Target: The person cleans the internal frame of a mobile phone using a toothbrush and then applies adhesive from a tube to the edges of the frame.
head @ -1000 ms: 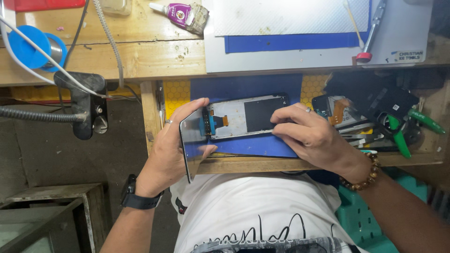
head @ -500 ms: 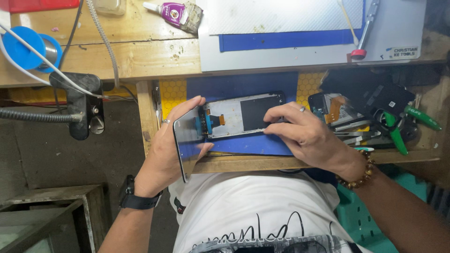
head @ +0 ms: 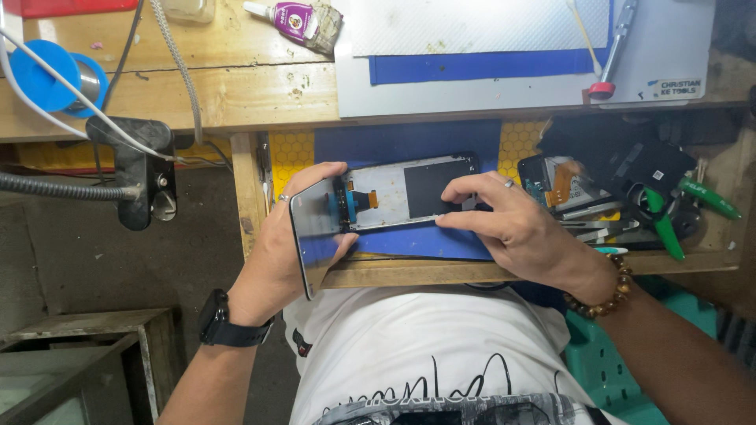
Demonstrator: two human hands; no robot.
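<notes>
1. A clutter of tools lies to the right of the hands: green-handled cutters point(head: 660, 224), metal tweezers point(head: 587, 230) and a second opened phone point(head: 555, 179) with an orange flex cable.
2. On the far side of the desk point(head: 228, 94) sit a small purple glue bottle point(head: 293, 19), a blue spool point(head: 47, 80), a white mat with a blue strip point(head: 480, 63) and a red-tipped tool point(head: 614, 43).
3. A black clamp point(head: 142, 169) with a flexible hose hangs off the desk edge to the left.
4. The phone frame point(head: 409, 189) lies open side up on a blue mat point(head: 409, 142), showing a white inner plate, a dark rectangular patch and a short orange flex cable at its left end.
5. A glass screen panel point(head: 315, 236) stands hinged up from the frame's left end, reflective and dark.
6. The left hand point(head: 287, 252) closes its grip around the screen panel, thumb on the near side.
7. The right hand point(head: 512, 228) presses fingertips onto the frame's right end, not clasping it.
8. The mat rests in a wooden tray; a concrete floor shows to the left.
</notes>
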